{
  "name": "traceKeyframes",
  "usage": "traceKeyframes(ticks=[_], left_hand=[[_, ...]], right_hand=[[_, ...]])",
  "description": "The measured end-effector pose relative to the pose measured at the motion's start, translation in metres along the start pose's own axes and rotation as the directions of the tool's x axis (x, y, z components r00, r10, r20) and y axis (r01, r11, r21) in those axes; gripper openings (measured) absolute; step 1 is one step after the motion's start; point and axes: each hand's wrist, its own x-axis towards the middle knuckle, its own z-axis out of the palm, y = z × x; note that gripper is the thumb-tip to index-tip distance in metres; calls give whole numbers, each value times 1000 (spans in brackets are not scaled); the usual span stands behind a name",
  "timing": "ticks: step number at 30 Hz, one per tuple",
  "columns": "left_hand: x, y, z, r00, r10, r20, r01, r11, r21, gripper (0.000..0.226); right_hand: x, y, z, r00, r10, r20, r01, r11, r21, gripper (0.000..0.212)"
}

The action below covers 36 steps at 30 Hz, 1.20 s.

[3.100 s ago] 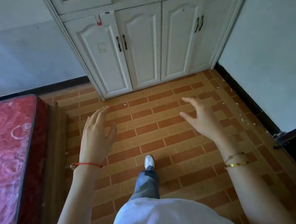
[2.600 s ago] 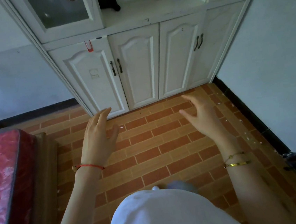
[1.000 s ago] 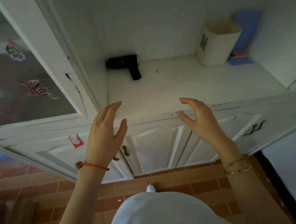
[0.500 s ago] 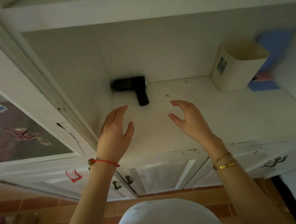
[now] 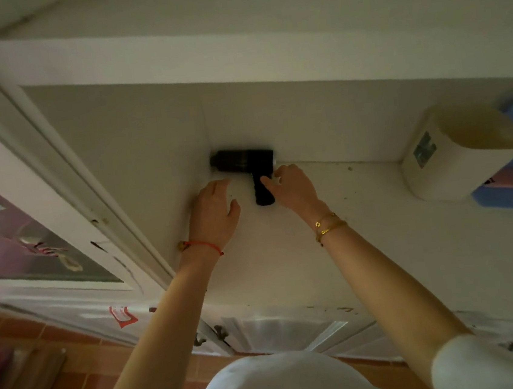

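R hand [image 5: 294,188] at black handheld device [image 5: 242,164]: thumb touches its handle, fingers bent by barrel end, can't tell if grip's closed; L hand [image 5: 214,213] released, fingers relaxed, just left of handle, not touching; device lies on shelf [image 5: 362,215] in back corner, just ahead of both hands; cream tub [image 5: 454,157] well right of R hand.

Dim, flat light is filling the scene, and no glare is showing. The white shelf [image 5: 380,244] is looking greyish and is darkening toward the recess corner at 12 o'clock, where the black tool [image 5: 242,161] is losing its detail in shadow. Blur is smearing the cream container [image 5: 454,157] at 3 o'clock and the glass door [image 5: 31,237] at 9 o'clock. Straight cabinet edges are bowing near the frame's rim.
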Motion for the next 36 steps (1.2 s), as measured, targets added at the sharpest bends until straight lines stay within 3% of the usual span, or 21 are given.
traceKeyframes(ticks=[3, 13, 17, 20, 23, 26, 28, 30, 33, 36], left_hand=[[8, -3, 4, 999, -37, 23, 36, 999, 11, 50], [22, -3, 8, 998, -49, 46, 48, 999, 5, 48], [25, 1, 6, 993, -115, 32, 118, 985, -124, 46], [26, 9, 2, 946, -300, 120, 322, 861, -394, 46], [24, 22, -4, 890, -379, 253, 449, 637, -627, 39], [14, 33, -2, 867, -364, 341, 457, 308, -834, 28], [5, 37, 2, 872, -352, 341, 425, 199, -883, 29], [-3, 40, 4, 874, -342, 346, 415, 153, -897, 29], [-14, 46, 5, 882, -310, 356, 419, 169, -892, 24], [-25, 55, 3, 890, -274, 364, 421, 191, -887, 22]], right_hand=[[14, -5, 20, 999, 42, 1, -42, 999, 25, 43], [21, -12, 31, 993, 85, -80, -67, 975, 212, 44], [3, -6, 22, 992, 73, -107, -44, 966, 253, 35], [-19, 2, 14, 990, 57, -129, -18, 958, 285, 33], [-48, 7, 3, 987, 37, -157, 11, 956, 294, 32], [-78, 10, -3, 985, 40, -165, 13, 952, 304, 26], [-97, 11, -5, 982, 49, -181, 10, 951, 310, 25], [-111, 13, -6, 982, 67, -178, -6, 945, 327, 25], [-127, 16, -13, 983, 151, -106, -92, 898, 429, 25], [-141, 20, -23, 966, 255, 46, -223, 727, 649, 26]])
